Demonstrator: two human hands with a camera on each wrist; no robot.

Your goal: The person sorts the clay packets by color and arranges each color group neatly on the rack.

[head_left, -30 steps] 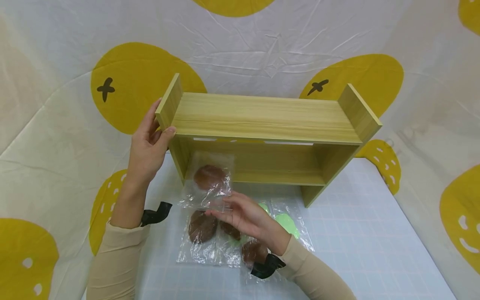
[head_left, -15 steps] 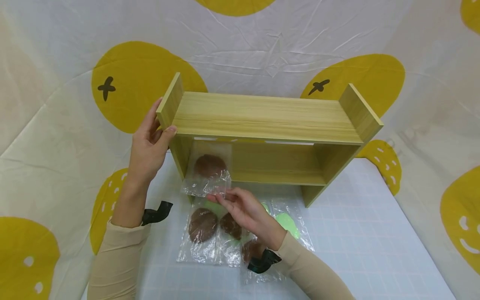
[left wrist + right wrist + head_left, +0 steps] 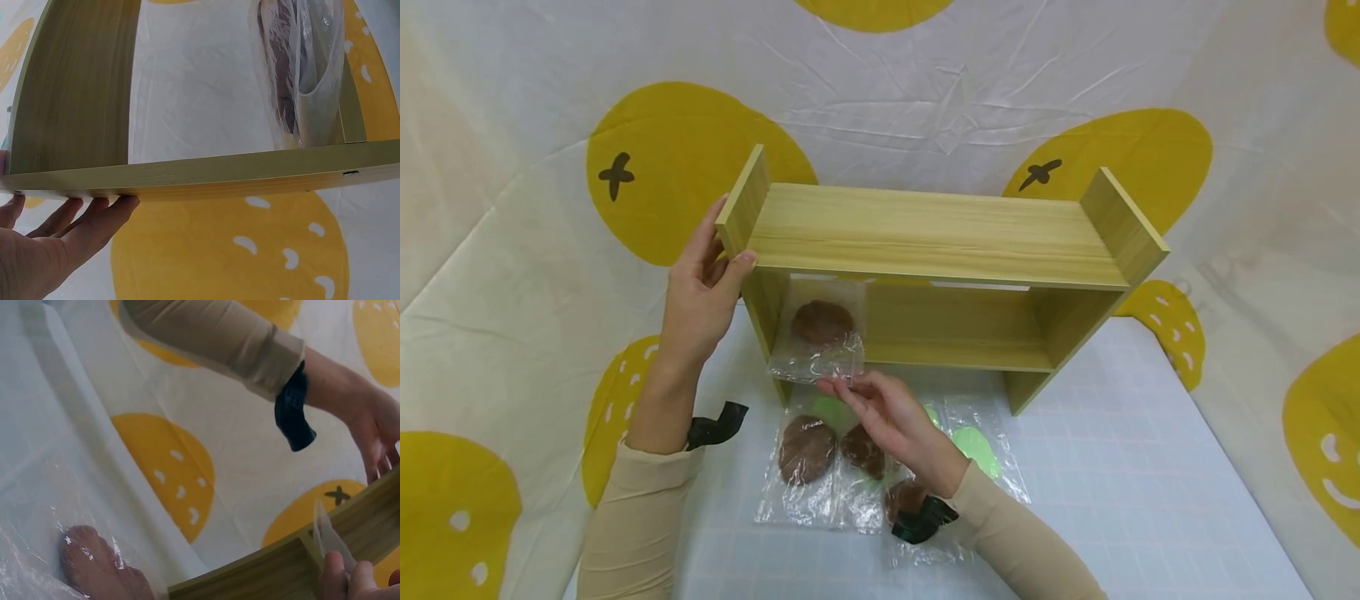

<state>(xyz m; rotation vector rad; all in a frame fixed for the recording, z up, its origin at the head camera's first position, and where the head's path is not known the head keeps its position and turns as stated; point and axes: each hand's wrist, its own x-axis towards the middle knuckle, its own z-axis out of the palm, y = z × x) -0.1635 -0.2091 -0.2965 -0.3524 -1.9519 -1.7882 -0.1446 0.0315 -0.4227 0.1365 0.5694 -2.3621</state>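
Fabric (image 3: 895, 108) printed with yellow shapes hangs behind a pale table (image 3: 1120, 467), on which stands a two-tier wooden shelf (image 3: 925, 237). The person's left sleeve (image 3: 636, 517) runs up along the shelf's left side, the forearm raised; the right sleeve (image 3: 1022, 533) slants in from the lower right, the forearm low over the table. The left hand (image 3: 703, 292) grips the left side panel near its top, thumb on the front edge and fingers against the outer face. The right hand (image 3: 898, 417), palm turned inward, pinches the near edge of a clear plastic bag (image 3: 820, 362) between thumb and fingertips. That bag, with a brown disc (image 3: 822, 322) inside, sits at the left end of the lower compartment, its near edge reaching the front of the lower board. More clear bags (image 3: 850, 500) lie below the right hand, with brown and green pieces in them. Compared with a second ago, the bag has gone deeper into the compartment and the right hand has followed it; the left hand keeps its place on the panel.
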